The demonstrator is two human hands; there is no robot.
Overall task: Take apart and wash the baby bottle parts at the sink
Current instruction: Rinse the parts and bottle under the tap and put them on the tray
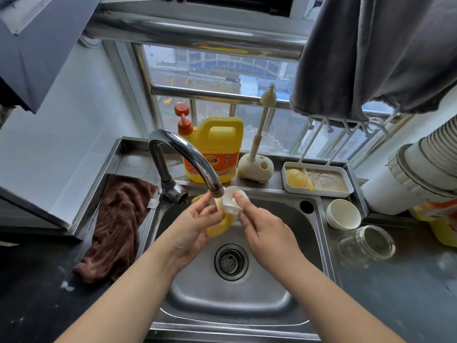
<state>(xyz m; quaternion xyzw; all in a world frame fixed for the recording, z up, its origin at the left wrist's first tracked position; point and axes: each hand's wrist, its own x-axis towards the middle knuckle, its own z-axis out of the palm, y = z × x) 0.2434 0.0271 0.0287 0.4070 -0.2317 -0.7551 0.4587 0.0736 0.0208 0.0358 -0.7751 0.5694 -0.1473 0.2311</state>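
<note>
Over the steel sink (284,214), right under the faucet spout (197,167), both hands work on one bottle part. My left hand (195,226) grips a yellow handle piece (220,226) that curves down below its fingers. A white ribbed collar ring (231,200) sits on top of the yellow piece. My right hand (262,229) pinches that ring, with the index finger across its rim. No water stream is visible. A clear glass bottle body (366,243) lies on its side on the right counter. Behind it stands a white cap (343,214).
A yellow detergent jug (212,149) and a bottle brush in its stand (256,167) sit behind the sink. At the back right, a white tray (319,193) holds a yellow part. A brown cloth (118,224) hangs at the left. The drain strainer (231,261) is open.
</note>
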